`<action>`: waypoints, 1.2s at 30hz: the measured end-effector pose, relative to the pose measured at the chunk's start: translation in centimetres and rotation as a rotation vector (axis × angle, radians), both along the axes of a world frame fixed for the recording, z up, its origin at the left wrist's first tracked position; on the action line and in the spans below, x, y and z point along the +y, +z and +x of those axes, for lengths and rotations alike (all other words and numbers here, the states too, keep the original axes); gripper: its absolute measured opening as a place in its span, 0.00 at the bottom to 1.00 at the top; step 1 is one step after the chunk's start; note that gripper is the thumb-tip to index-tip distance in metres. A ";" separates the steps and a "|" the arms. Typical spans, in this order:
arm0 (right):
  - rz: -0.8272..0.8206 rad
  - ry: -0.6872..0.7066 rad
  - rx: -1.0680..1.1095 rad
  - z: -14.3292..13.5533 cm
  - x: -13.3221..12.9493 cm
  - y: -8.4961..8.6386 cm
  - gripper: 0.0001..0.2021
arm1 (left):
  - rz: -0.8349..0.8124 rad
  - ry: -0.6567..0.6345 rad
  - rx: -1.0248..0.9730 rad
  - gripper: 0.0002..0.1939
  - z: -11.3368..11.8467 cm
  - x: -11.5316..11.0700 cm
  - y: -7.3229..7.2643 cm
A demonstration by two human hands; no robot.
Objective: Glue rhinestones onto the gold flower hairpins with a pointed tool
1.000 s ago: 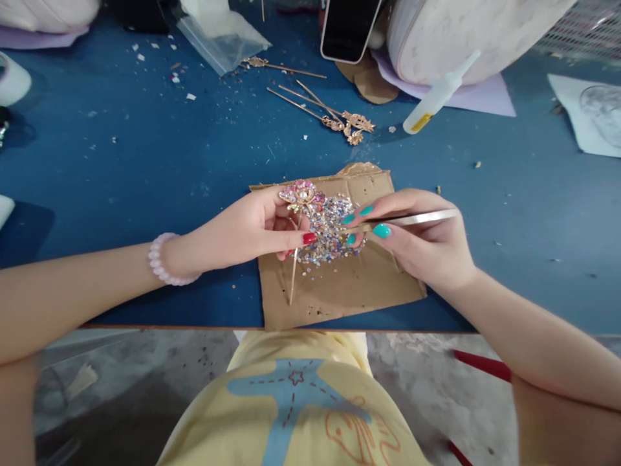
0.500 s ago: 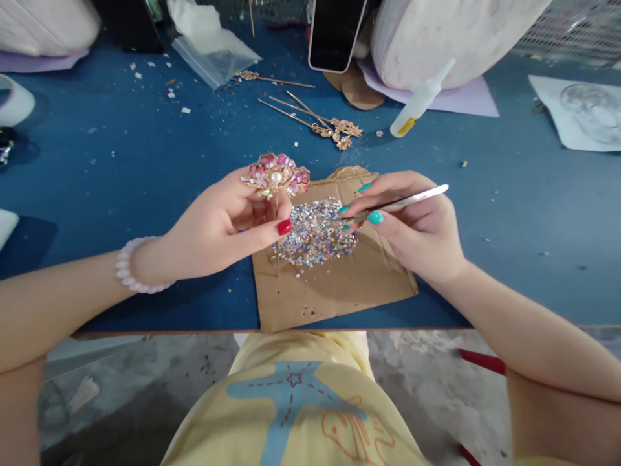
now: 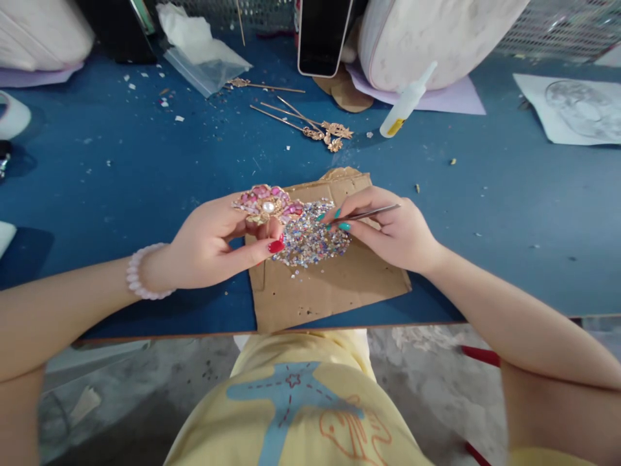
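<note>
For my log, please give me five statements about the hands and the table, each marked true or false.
1. The left hand holds a jewelled hairpin. True.
2. The right hand holds scissors. False: it holds tweezers.
3. The loose gems lie on cardboard. True.
4. Those gems are all one colour. False: they are mixed, blue ones included.
5. The bottle is right of the phone. True.

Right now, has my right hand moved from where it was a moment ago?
Yes, your right hand has moved left, farther in over the cardboard.
</note>
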State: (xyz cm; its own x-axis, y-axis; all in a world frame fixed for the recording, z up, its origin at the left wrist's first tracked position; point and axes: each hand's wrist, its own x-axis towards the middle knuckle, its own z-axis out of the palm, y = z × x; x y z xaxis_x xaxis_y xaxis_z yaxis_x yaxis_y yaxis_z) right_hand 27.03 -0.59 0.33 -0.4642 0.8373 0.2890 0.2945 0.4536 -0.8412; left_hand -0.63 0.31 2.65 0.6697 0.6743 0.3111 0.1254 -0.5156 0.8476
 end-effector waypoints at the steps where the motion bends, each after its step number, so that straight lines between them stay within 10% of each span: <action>1: 0.023 0.001 -0.044 0.0 0.0 0.0 0.06 | 0.010 0.015 0.000 0.07 0.0 -0.1 0.1; 36: 0.172 0.005 -0.217 0.4 0.4 0.3 0.07 | 0.215 0.056 0.101 0.07 0.1 -1.2 0.0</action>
